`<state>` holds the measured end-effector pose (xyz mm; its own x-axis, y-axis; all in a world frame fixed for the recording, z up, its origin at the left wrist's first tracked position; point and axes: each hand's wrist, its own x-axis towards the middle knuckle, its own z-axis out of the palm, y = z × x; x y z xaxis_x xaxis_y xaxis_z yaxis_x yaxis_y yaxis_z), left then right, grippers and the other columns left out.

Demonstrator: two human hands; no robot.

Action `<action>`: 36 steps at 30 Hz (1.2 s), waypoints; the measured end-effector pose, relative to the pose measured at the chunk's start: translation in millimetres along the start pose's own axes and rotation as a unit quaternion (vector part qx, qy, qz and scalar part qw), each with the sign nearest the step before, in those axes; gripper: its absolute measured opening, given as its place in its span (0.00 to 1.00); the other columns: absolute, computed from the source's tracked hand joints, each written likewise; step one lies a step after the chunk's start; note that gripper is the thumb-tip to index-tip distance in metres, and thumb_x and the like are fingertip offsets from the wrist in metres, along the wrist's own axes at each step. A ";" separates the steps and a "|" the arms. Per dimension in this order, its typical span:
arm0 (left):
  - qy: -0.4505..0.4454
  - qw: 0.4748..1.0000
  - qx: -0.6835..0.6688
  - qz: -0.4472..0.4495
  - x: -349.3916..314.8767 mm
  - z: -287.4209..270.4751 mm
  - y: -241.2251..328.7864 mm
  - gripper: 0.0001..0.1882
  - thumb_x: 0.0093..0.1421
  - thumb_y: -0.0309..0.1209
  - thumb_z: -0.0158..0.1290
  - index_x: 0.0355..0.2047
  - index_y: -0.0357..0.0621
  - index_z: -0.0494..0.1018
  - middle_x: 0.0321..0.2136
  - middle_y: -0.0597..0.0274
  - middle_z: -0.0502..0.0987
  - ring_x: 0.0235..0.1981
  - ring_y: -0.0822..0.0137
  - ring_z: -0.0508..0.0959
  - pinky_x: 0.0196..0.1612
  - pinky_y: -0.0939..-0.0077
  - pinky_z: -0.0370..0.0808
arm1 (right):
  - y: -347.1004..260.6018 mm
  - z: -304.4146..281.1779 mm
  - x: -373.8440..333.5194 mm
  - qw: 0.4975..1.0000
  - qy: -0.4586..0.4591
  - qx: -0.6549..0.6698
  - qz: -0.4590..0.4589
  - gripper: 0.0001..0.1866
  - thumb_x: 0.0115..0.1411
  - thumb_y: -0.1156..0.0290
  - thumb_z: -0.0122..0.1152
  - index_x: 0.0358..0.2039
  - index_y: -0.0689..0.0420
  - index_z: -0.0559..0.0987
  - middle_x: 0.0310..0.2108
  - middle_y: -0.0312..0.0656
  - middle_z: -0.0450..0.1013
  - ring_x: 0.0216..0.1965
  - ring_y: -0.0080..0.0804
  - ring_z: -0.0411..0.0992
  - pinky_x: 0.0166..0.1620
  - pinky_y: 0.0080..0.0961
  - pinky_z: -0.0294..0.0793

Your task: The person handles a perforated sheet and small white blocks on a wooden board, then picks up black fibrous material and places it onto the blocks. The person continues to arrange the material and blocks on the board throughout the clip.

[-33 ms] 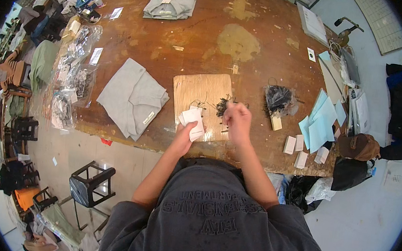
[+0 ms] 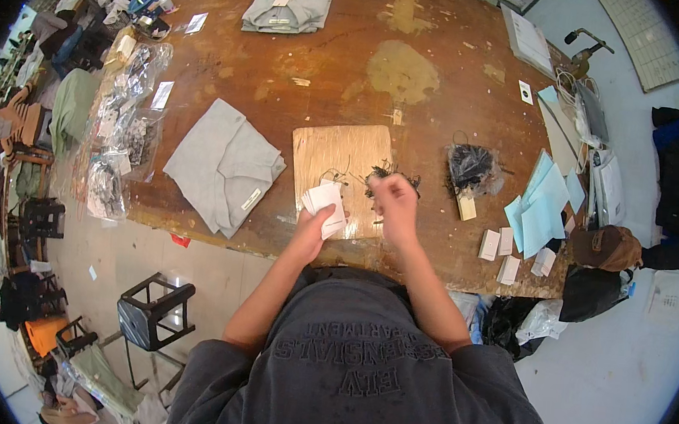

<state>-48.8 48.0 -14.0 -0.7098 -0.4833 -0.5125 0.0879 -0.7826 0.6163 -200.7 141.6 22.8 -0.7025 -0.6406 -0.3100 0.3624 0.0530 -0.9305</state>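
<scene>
The left hand point(image 2: 313, 231) grips fanned white cards point(image 2: 327, 203) over the wooden board point(image 2: 341, 143). The right hand point(image 2: 397, 204), fingers curled, is by the black strings point(image 2: 380, 170); whether it pinches one, I cannot tell.

White rectangular cards point(image 2: 325, 194) form a slightly fanned stack, tilted in the left hand point(image 2: 310, 235) over the near part of a pale wooden board point(image 2: 317, 142). Thin black strings point(image 2: 382, 170) lie in a tangled bunch at the board's right edge, partly hidden by the right hand point(image 2: 398, 209).
</scene>
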 end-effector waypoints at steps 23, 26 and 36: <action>0.057 0.962 0.197 0.178 4.2 14.7 8.4 0.16 0.58 0.27 0.58 0.46 0.33 0.73 0.40 0.61 0.78 0.40 0.74 0.76 0.43 0.78 0.73 | 8.8 30.1 -3.1 0.954 0.002 -0.247 -0.169 0.03 0.60 0.77 0.55 0.34 0.64 0.73 0.26 0.42 0.74 0.25 0.24 0.68 0.31 0.22 0.69; 0.064 0.958 0.212 0.181 5.9 13.9 5.2 0.16 0.58 0.27 0.58 0.46 0.33 0.73 0.40 0.62 0.78 0.40 0.74 0.76 0.43 0.79 0.72 | 17.5 31.0 1.0 0.930 -0.005 -0.286 -0.230 0.04 0.60 0.77 0.55 0.34 0.64 0.72 0.26 0.47 0.71 0.26 0.35 0.70 0.32 0.28 0.69; 0.012 0.649 0.617 0.444 4.4 7.9 19.8 0.18 0.45 0.22 0.59 0.39 0.42 0.76 0.38 0.62 0.77 0.36 0.60 0.77 0.41 0.72 0.74 | 27.7 17.6 5.7 0.991 -0.092 0.020 0.098 0.07 0.61 0.74 0.56 0.37 0.63 0.73 0.28 0.41 0.72 0.29 0.23 0.69 0.34 0.24 0.69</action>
<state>-55.6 33.5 0.7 -0.7492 -0.5469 0.3737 -0.1829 0.7130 0.6769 -183.9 126.0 -1.3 -0.4937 -0.7507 -0.4391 0.5074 0.1614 -0.8465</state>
